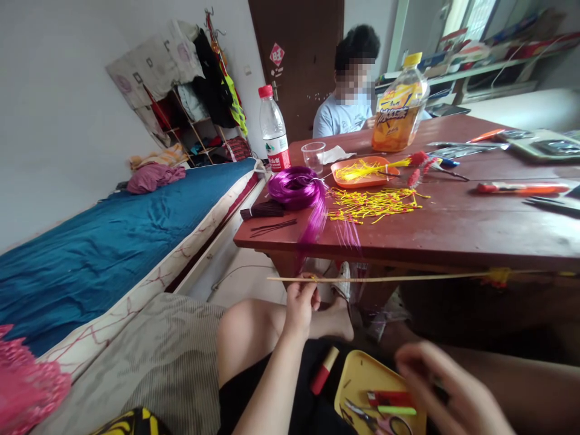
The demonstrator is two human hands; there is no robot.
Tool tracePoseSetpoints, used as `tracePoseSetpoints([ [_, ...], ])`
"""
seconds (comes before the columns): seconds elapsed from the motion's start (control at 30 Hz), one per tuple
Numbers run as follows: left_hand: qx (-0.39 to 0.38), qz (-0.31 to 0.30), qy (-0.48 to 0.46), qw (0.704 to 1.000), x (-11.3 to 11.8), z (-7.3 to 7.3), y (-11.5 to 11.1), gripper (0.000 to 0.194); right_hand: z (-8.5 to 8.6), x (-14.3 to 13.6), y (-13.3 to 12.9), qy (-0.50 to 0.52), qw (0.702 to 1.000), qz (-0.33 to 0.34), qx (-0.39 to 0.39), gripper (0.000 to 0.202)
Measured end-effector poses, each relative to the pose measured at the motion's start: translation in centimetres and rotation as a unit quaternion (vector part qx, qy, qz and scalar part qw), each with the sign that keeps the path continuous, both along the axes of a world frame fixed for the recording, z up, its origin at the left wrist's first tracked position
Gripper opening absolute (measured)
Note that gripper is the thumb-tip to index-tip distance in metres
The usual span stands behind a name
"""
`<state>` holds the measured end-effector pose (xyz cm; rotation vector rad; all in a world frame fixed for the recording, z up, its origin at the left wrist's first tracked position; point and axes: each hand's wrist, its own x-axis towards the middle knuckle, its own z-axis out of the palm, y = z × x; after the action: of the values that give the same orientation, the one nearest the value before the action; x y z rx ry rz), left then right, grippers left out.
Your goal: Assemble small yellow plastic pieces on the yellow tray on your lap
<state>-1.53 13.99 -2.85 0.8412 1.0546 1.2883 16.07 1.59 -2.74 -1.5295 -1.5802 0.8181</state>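
My left hand [301, 301] pinches a long, thin wooden stick [389, 278] near its left end, above my lap. A small yellow piece sits on the stick at my fingertips. Farther right, a yellow bundle [498, 277] hangs on the stick by the table's edge. My right hand [448, 380] is smeared by motion above the right side of a yellow tray [347, 377]; whether it holds anything is unclear. Inside the tray lie scissors [362, 414], a red item [389, 399] and a light green strip [396, 410]. A red and gold tube [324, 370] rests on my lap.
On the brown table [453, 226] are purple strands [290, 186], yellow stems [376, 202], dark sticks [263, 209], an orange tray [338, 178], a clear cup [312, 156], a water bottle [274, 136] and a tea bottle [399, 109]. A person [344, 112] sits opposite. At left stands a bed [136, 211].
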Motion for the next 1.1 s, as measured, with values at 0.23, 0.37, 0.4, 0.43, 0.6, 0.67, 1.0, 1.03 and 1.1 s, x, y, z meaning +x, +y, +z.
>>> tracePoseSetpoints([
  [0.23,-0.066,-0.133,-0.027,0.989,1.4,0.1,-0.5,0.023,6.1,0.9,8.1,0.195,0.98,-0.048,0.001,0.032],
  [0.37,-0.088,-0.182,-0.038,0.979,2.3,0.6,-0.2,0.025,5.7,-1.5,9.6,0.203,0.973,0.069,-0.089,0.041],
  [0.4,-0.089,-0.188,-0.037,0.978,2.6,0.7,-0.1,0.025,5.4,-1.8,9.7,0.183,0.976,0.078,-0.091,0.042],
  [0.43,-0.089,-0.191,-0.034,0.977,2.9,0.7,0.0,0.025,5.1,-1.9,9.7,0.161,0.979,0.083,-0.09,0.042],
  [0.6,-0.085,-0.181,-0.01,0.98,4.3,0.1,0.4,0.026,4.5,-1.8,9.1,-0.008,0.991,0.11,-0.079,0.038],
  [0.67,-0.075,-0.161,0.001,0.984,4.7,-0.2,0.5,0.025,4.5,-1.7,8.6,-0.084,0.989,0.092,-0.079,0.043],
  [1.0,-0.013,-0.012,0.094,0.995,2.6,-1.0,-3.0,0.031,3.7,6.8,5.8,-0.374,0.9,-0.14,-0.175,0.056],
  [1.03,-0.013,0.003,0.107,0.994,2.3,-1.0,-3.8,0.031,3.2,8.1,5.8,-0.367,0.9,-0.157,-0.172,0.055],
  [1.1,-0.01,0.02,0.142,0.99,1.7,-0.6,-5.3,0.027,1.8,10.4,5.8,-0.358,0.905,-0.178,-0.142,0.053],
])
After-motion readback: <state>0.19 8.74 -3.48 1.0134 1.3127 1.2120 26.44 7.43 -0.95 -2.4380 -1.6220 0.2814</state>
